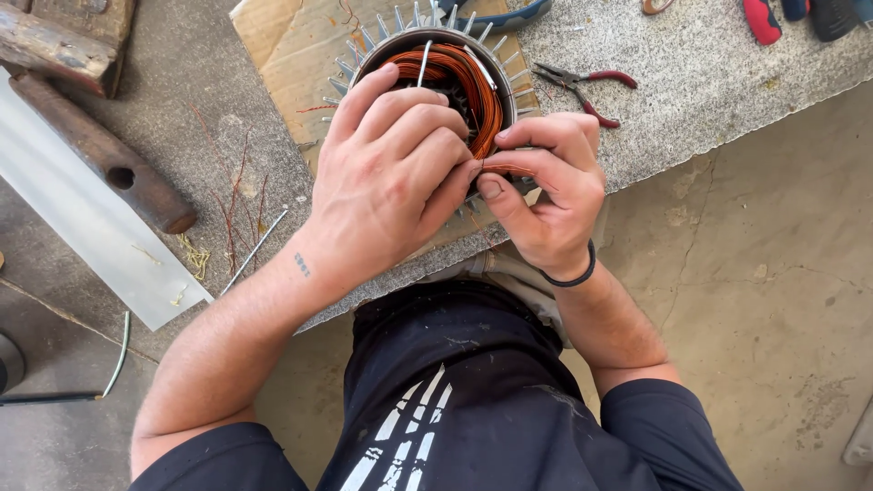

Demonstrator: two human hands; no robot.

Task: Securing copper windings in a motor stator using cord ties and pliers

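Two hands on finned metal stator (435, 41), left hand (391, 177) curled over copper windings (468, 86), right hand (546, 186) pinching wire, cardboard (291, 45) under.

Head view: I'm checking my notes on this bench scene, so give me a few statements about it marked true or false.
1. Both hands are on the round metal stator with copper windings. True.
2. The right hand holds the red-handled pliers. False: the pliers lie on the bench, untouched.
3. The stator sits on a piece of cardboard. True.
4. The left hand wears a dark wristband. False: the band is on the right wrist.
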